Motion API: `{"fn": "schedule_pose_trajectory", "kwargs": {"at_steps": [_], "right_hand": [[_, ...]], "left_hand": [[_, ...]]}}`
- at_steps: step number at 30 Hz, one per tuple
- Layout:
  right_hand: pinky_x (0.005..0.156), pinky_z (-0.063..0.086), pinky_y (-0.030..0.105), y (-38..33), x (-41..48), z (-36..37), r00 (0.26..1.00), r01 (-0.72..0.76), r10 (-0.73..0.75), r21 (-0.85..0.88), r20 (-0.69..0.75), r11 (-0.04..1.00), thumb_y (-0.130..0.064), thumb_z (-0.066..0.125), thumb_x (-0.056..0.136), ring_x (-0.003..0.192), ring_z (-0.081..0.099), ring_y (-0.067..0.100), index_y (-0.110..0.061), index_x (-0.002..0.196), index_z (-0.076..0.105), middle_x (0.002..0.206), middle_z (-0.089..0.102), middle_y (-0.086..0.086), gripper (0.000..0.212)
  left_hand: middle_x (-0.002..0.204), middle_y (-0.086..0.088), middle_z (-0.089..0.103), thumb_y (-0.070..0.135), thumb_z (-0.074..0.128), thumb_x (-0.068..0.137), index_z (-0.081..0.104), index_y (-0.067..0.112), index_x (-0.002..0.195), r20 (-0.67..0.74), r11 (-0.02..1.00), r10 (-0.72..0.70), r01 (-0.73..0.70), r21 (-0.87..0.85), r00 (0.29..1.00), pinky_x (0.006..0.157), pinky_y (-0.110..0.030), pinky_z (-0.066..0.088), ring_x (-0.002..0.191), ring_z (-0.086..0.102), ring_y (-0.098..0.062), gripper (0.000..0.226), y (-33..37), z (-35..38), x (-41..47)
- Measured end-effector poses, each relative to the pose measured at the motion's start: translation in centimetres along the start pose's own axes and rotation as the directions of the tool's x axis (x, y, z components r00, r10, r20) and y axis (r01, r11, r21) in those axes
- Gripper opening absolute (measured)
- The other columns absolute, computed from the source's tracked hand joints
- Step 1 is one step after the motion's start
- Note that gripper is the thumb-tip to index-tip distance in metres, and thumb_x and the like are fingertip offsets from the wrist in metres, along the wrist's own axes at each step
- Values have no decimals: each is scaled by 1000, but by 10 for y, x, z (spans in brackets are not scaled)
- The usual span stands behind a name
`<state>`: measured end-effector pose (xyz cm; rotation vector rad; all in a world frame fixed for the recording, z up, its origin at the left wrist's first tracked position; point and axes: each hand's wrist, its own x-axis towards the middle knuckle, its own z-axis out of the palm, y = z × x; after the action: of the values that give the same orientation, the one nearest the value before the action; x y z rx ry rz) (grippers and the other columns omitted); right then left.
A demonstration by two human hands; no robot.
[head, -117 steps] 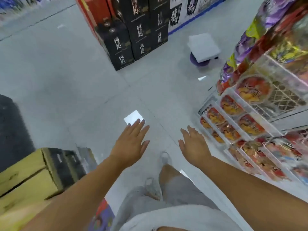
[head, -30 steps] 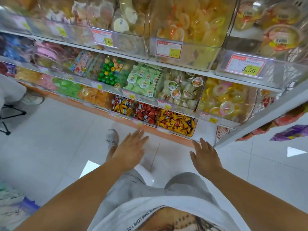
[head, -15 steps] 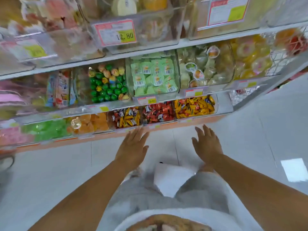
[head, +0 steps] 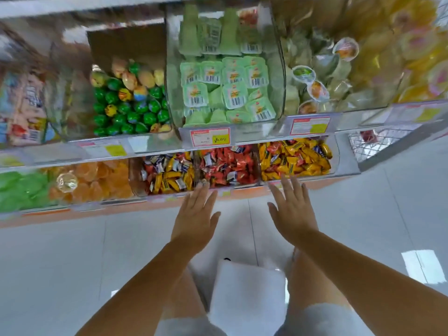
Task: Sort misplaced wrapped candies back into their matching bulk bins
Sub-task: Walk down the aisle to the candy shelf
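Compared with half a second ago, the shelving is seen closer and more from above, and both hands have been brought up to the lowest row. The left hand (head: 195, 214) and the right hand (head: 292, 209) are held flat with straight fingers, and nothing is grasped in either. The left fingertips are seen at the front edge between the mixed bin (head: 167, 174) and the red bin (head: 228, 167). The right fingertips are seen at the front of the yellow bin (head: 294, 157). Contact cannot be told. White-and-blue wrapped candies (head: 232, 176) are scattered among the red ones, and a few red pieces lie among the yellow. Pale glossy floor tiles (head: 60, 263) are seen below, with a white pad (head: 247, 294) between the knees. Barcodes are printed on the green cups (head: 228, 88) above. A red-bordered price tag (head: 210, 137) carries a yellow patch, but its figures are too blurred to be read.
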<state>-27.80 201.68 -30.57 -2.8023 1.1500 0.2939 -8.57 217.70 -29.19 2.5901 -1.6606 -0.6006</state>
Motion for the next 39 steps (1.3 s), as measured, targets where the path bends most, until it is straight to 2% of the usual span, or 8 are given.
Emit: {"fn": "schedule_pose_trajectory", "kwargs": {"at_steps": [5, 9, 13, 20, 24, 29, 35, 39], "right_hand": [[112, 24, 56, -7, 44, 70, 985, 78, -81, -25, -151, 997, -29, 53, 91, 140, 30, 40, -15, 137, 51, 149, 38, 19, 48], [113, 21, 57, -9, 69, 114, 950, 124, -127, -27, -284, 992, -34, 41, 92, 143, 23, 39, -21, 140, 46, 154, 28, 19, 50], [114, 20, 57, -13, 83, 150, 896, 124, -105, 15, -432, 992, -39, 36, 92, 145, 19, 37, -23, 140, 49, 157, 19, 19, 52], [113, 18, 60, -17, 99, 179, 763, 116, -85, 6, -641, 993, -39, 40, 92, 146, 18, 36, -23, 139, 50, 157, 17, 21, 50], [113, 19, 59, -15, 96, 179, 773, 94, -98, -40, -627, 995, -41, 37, 93, 146, 17, 34, -23, 141, 48, 158, 16, 18, 53], [113, 19, 56, -19, 84, 165, 792, 65, -80, -47, -605, 997, -49, 12, 99, 145, 20, 33, -22, 140, 50, 155, 27, 17, 62], [115, 12, 47, -58, 65, 156, 793, 182, -159, -20, -588, 983, -52, 7, 99, 145, 19, 28, -26, 143, 42, 155, 29, 11, 62], [117, 16, 39, -80, 64, 161, 781, 299, -247, -3, -573, 954, -49, 20, 98, 145, 16, 22, -32, 146, 33, 156, 28, 3, 52]], "left_hand": [[160, 3, -12, 40, 25, 102, 6, 26, 154, -117, 999, 28, -24, 35, 993, 121, -37, -4, 146, -18, -13, 56, -23, 55, 52], [160, -4, 13, 38, 29, 98, 27, 20, 151, -275, 991, 99, -71, 110, 956, 117, -45, 14, 149, 4, -19, 56, -48, 92, 87], [157, -7, 25, 41, 35, 95, 36, 20, 147, -431, 976, 162, -80, 202, 888, 116, -48, 17, 148, 11, -23, 56, -63, 120, 107], [160, -3, 17, 44, 36, 96, 27, 25, 149, -573, 957, 223, -66, 281, 788, 119, -44, 9, 149, 5, -21, 57, -71, 146, 118], [160, -3, 18, 43, 35, 97, 32, 26, 148, -582, 962, 220, -74, 264, 783, 119, -43, 9, 149, 5, -20, 54, -69, 148, 110], [161, 0, 14, 45, 32, 98, 25, 29, 150, -603, 966, 191, -39, 256, 774, 119, -39, 5, 149, 1, -17, 54, -74, 146, 92], [159, 1, 22, 46, 28, 97, 32, 24, 149, -642, 992, 27, 60, 113, 766, 117, -36, 8, 148, 7, -15, 57, -94, 146, 59], [160, 6, 16, 47, 23, 99, 29, 25, 151, -635, 994, -22, 84, 68, 772, 117, -36, 7, 149, 3, -12, 57, -108, 151, 50]]}}
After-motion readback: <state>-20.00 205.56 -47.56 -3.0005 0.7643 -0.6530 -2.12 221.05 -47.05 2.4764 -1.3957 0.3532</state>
